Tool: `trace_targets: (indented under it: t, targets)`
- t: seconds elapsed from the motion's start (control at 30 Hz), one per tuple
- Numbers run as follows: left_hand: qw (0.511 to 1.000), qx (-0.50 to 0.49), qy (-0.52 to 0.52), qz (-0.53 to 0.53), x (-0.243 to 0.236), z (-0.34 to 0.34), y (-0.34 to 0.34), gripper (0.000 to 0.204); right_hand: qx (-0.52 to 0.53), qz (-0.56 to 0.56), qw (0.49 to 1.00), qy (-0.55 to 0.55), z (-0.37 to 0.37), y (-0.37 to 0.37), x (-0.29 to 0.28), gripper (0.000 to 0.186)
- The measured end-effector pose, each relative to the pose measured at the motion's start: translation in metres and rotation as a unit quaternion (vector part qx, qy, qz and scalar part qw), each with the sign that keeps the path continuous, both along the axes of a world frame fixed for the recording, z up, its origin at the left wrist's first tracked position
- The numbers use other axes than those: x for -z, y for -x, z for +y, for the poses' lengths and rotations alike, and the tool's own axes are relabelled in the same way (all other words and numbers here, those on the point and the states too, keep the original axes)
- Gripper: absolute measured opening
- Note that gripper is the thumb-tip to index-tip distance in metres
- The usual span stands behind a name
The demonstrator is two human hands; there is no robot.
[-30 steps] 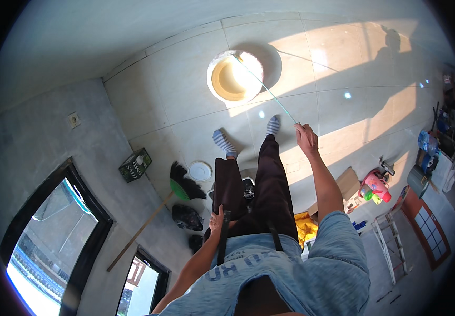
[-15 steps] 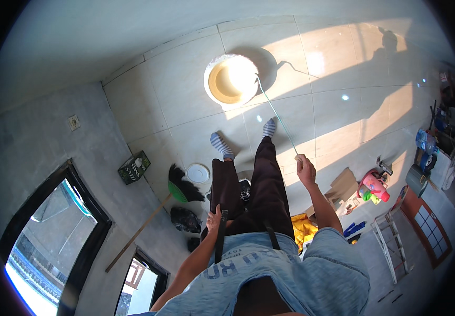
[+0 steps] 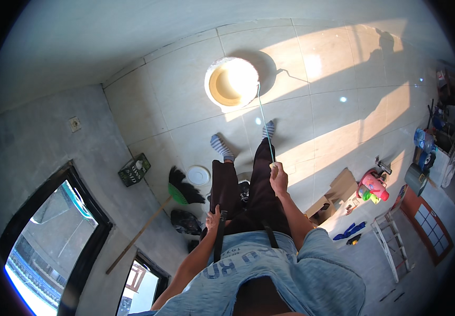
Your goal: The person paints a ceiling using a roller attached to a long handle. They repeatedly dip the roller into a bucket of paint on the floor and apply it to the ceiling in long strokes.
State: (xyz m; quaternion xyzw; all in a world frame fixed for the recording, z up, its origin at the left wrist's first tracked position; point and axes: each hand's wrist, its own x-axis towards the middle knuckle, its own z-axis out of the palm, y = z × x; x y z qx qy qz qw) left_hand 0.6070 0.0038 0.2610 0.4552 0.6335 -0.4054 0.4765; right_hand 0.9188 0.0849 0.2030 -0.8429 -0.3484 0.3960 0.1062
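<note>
A round pale bucket (image 3: 210,89) stands on the tiles in front of me, its inside yellowish and partly in bright sun. From its right rim a thin green cord or rod (image 3: 265,121) stretches toward me, looking taut. My right hand (image 3: 278,179) is closed round its near end, where a small pale piece shows, above my right leg. Down at my left thigh, my left hand (image 3: 213,218) is closed on the cloth of my dark trousers (image 3: 226,184), beside a black strap (image 3: 220,237).
A green and black broom (image 3: 177,192), a white lid (image 3: 198,175), a black bag (image 3: 186,221) and a dark box (image 3: 134,169) lie to my left. To the right are opened cardboard (image 3: 340,189), a pink container (image 3: 375,186) and a stepladder (image 3: 391,242). Walls stand ahead and left.
My right hand has moved left and slightly nearer, swinging the green cord or rod over my right leg. The bucket has barely shifted. My left hand stays at the thigh.
</note>
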Motion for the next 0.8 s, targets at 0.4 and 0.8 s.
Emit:
trace_targets:
  t: [0.4,0.8]
  targets:
    - [1.0,0.01,-0.017,-0.008,0.001,-0.001,0.009,0.106,-0.043,-0.116,0.991,-0.049,0.057,0.002,0.016,0.016]
    - [0.999,-0.006,-0.031,-0.031,0.002,-0.01,0.023,0.105,-0.102,-0.058,0.985,-0.129,0.098,0.02,0.042,0.028]
